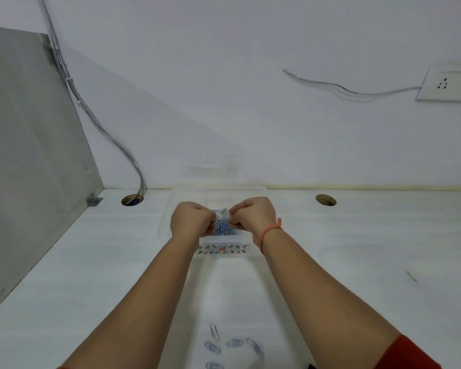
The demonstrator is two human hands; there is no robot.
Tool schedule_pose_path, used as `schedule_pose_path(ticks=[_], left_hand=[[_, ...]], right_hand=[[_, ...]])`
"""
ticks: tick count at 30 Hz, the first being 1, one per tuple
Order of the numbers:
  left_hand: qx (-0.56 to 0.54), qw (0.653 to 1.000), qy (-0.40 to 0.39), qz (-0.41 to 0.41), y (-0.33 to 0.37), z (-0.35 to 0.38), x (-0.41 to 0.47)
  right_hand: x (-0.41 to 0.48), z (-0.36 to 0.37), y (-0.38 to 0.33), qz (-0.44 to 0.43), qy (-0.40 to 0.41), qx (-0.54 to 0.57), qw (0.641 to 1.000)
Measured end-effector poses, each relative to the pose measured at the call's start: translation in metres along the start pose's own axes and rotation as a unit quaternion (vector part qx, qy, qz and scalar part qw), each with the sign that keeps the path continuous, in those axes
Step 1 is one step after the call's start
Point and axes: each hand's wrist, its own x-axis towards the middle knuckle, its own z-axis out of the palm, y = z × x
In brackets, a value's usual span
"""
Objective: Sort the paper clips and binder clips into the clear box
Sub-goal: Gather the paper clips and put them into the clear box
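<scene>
The clear box [171, 209] stands on the white desk near the wall, its front edge bearing a leaf-patterned label [222, 249]. Above it, my left hand [190, 218] and my right hand [253, 215] both pinch a small clear plastic bag of blue paper clips [222, 223], one hand on each side of its top. Several loose blue and silver paper clips [234, 343] lie on the desk close to me, between my forearms. No binder clips show.
Two round cable holes [132, 200] [326, 200] sit in the desk to either side of the box. A grey metal panel [24, 155] walls off the left. Cables run down the wall; a socket plate [449, 85] is at the right.
</scene>
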Motion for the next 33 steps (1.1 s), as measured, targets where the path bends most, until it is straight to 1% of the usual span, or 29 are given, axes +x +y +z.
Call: schedule_pose_path(ticks=[2, 3, 4, 5, 6, 7, 8, 9, 10, 12, 13, 16, 18, 20, 21, 24, 26, 28, 31, 33], left_hand=[[0.002, 0.999, 0.026, 0.031, -0.006, -0.008, -0.032], [0.017, 0.998, 0.030, 0.048, -0.011, -0.014, -0.050], [0.047, 0.997, 0.023, 0.063, -0.021, -0.020, -0.069], [0.102, 0.992, 0.007, 0.069, -0.033, -0.026, -0.087], [0.171, 0.982, -0.013, 0.075, -0.048, -0.031, -0.104], [0.251, 0.964, -0.030, 0.075, -0.061, -0.035, -0.120], [0.324, 0.942, -0.042, 0.073, -0.074, -0.037, -0.134], [0.377, 0.922, -0.055, 0.069, -0.086, -0.038, -0.143], [0.409, 0.907, -0.069, 0.065, -0.095, -0.037, -0.147], [0.430, 0.895, -0.094, 0.068, -0.108, -0.032, -0.152], [0.424, 0.897, -0.095, 0.080, -0.112, -0.027, -0.153], [0.388, 0.913, -0.065, 0.107, -0.114, -0.013, -0.154], [0.370, 0.920, -0.037, 0.121, -0.115, -0.009, -0.154], [0.365, 0.922, -0.024, 0.131, -0.117, -0.013, -0.152], [0.367, 0.920, -0.024, 0.137, -0.119, -0.017, -0.149], [0.400, 0.903, -0.062, 0.144, -0.119, -0.027, -0.136], [0.398, 0.901, -0.101, 0.140, -0.115, -0.027, -0.132], [0.381, 0.906, -0.134, 0.129, -0.110, -0.024, -0.131], [0.368, 0.912, -0.136, 0.122, -0.108, -0.023, -0.130], [0.358, 0.917, -0.136, 0.112, -0.107, -0.023, -0.130]], right_hand=[[-0.032, -0.012, 0.007, -0.026, -0.012, 0.038, 0.999], [-0.050, -0.021, 0.013, -0.036, -0.019, 0.038, 0.998], [-0.069, -0.029, 0.022, -0.042, -0.029, 0.014, 0.999], [-0.087, -0.038, 0.034, -0.043, -0.052, -0.045, 0.997], [-0.104, -0.046, 0.046, -0.032, -0.086, -0.139, 0.986], [-0.120, -0.051, 0.058, -0.017, -0.123, -0.252, 0.960], [-0.133, -0.053, 0.070, -0.003, -0.153, -0.350, 0.924], [-0.142, -0.054, 0.082, 0.011, -0.168, -0.404, 0.899], [-0.148, -0.051, 0.091, 0.017, -0.164, -0.419, 0.893], [-0.160, -0.041, 0.101, 0.012, -0.134, -0.392, 0.910], [-0.164, -0.035, 0.104, 0.003, -0.118, -0.370, 0.922], [-0.166, -0.013, 0.108, -0.015, -0.082, -0.305, 0.949], [-0.164, -0.006, 0.108, -0.026, -0.084, -0.283, 0.955], [-0.159, -0.009, 0.106, -0.029, -0.106, -0.286, 0.952], [-0.157, -0.012, 0.105, -0.035, -0.125, -0.301, 0.945], [-0.152, -0.017, 0.101, -0.065, -0.190, -0.376, 0.905], [-0.154, -0.010, 0.101, -0.070, -0.196, -0.396, 0.894], [-0.158, 0.000, 0.104, -0.081, -0.164, -0.377, 0.908], [-0.159, 0.007, 0.108, -0.091, -0.108, -0.330, 0.933], [-0.158, 0.008, 0.109, -0.091, -0.095, -0.322, 0.938]])
